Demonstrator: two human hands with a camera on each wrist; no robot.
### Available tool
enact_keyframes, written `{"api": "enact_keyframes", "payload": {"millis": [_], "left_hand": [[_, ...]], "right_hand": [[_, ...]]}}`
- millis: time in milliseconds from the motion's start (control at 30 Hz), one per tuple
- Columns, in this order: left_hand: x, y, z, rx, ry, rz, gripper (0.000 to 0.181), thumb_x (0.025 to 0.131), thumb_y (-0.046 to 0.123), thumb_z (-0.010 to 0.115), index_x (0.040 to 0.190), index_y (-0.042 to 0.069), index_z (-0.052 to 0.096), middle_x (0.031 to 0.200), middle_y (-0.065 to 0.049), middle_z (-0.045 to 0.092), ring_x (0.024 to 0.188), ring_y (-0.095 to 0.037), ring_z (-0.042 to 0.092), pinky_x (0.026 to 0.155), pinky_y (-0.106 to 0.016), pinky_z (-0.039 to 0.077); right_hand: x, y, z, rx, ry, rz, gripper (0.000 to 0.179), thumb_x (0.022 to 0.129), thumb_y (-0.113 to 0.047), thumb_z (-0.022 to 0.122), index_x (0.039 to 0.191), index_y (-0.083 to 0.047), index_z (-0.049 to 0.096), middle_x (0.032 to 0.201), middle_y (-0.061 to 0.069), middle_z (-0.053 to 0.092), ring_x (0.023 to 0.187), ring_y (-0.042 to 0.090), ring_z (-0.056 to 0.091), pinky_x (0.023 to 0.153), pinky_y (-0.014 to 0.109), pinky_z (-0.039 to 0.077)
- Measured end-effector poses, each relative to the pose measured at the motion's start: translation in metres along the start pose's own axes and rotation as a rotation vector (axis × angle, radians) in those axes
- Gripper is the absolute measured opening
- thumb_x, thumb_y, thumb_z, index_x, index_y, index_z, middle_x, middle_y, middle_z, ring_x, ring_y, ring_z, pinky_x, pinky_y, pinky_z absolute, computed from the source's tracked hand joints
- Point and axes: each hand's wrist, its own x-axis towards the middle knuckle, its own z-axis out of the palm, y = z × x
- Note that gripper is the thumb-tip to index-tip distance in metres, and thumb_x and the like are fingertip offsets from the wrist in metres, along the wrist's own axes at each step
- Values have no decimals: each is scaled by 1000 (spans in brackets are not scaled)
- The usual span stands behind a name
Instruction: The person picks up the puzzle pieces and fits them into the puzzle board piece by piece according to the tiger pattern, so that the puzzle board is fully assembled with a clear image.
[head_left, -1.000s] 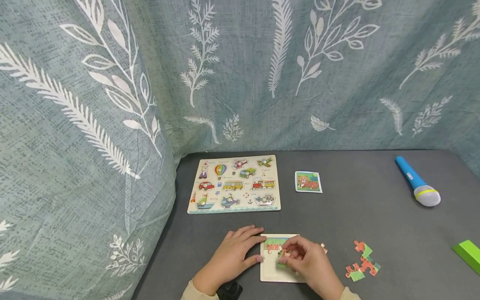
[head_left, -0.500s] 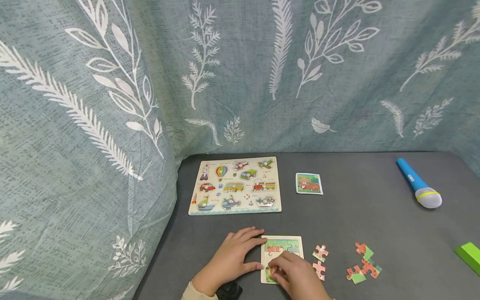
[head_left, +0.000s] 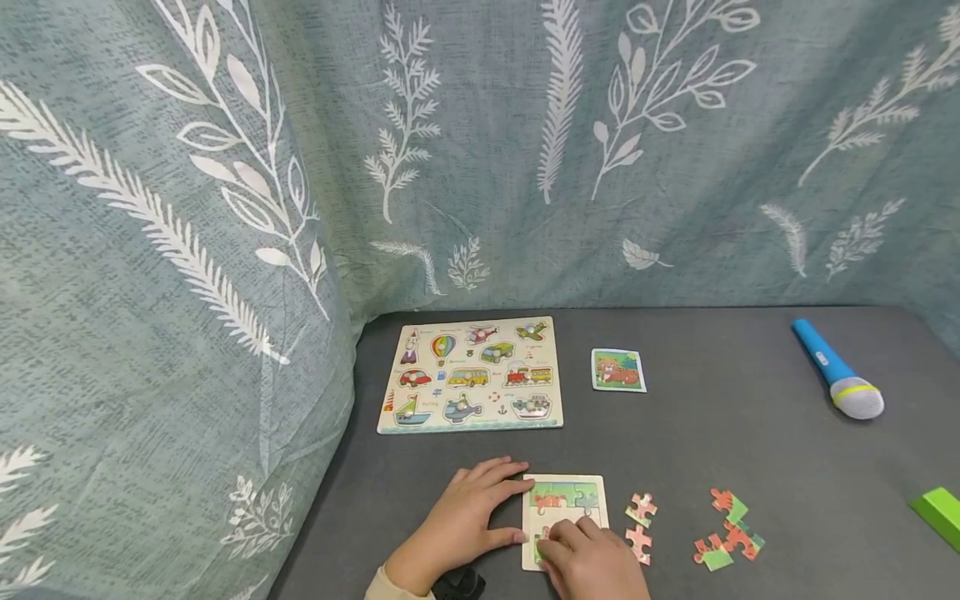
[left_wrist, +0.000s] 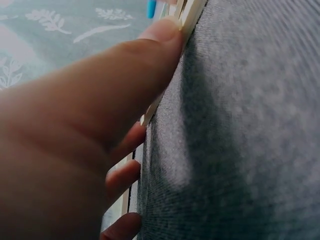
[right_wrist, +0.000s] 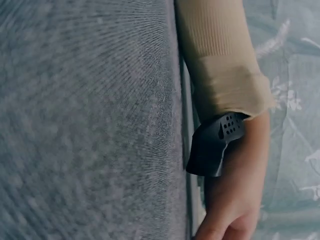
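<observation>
A small square wooden puzzle tray [head_left: 527,508] lies near the front, with joined jigsaw pieces [head_left: 562,495] along its far side. My left hand [head_left: 468,517] rests beside it, index fingertip and thumb at its left edge, other fingers stretched forward. In the left wrist view, the thumb [left_wrist: 160,35] presses the tray's side. My right hand [head_left: 588,557] bends over the tray's near part, its curled fingertips on a green and orange puzzle piece [head_left: 542,535] in the near left corner. The hand partly hides that piece. The right wrist view shows the left forearm and hand [right_wrist: 235,195].
Loose puzzle pieces [head_left: 639,542] lie right of the tray, with several more [head_left: 738,537] farther right. Behind are a vehicle peg puzzle board [head_left: 468,392] and a small picture card [head_left: 618,370]. A blue toy microphone [head_left: 832,362] and a green block [head_left: 937,517] lie at right.
My right hand has carried a puzzle piece from the tray's middle to its near left corner, uncovering the joined pieces and the loose ones at right. The left hand has stayed put.
</observation>
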Motion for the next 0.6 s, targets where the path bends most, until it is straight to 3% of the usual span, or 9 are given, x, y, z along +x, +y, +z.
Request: {"api": "enact_keyframes", "payload": {"millis": [100, 333, 600], "left_hand": [[1, 1, 0, 4, -4, 2, 63, 89, 44, 82, 145, 22, 64, 157, 5, 51, 147, -20, 42, 105, -49, 42], [2, 1, 0, 4, -15, 12, 63, 90, 42, 83, 147, 25, 63, 157, 6, 50, 148, -20, 41, 105, -49, 42], [1, -2, 0, 11, -17, 15, 64, 89, 45, 81, 147, 24, 64, 157, 7, 52, 147, -21, 42, 105, -51, 42]], "right_hand": [[0, 4, 4, 1, 24, -13, 28, 67, -30, 98, 87, -25, 80, 88, -10, 60, 73, 8, 54, 56, 22, 46], [1, 12, 8, 89, 6, -209, 27, 72, -25, 96, 93, -22, 80, 93, -7, 59, 76, 7, 51, 63, 17, 42], [1, 18, 3, 264, -41, -190, 29, 72, -16, 96, 93, -27, 80, 99, -11, 63, 84, 5, 54, 68, 18, 41]]}}
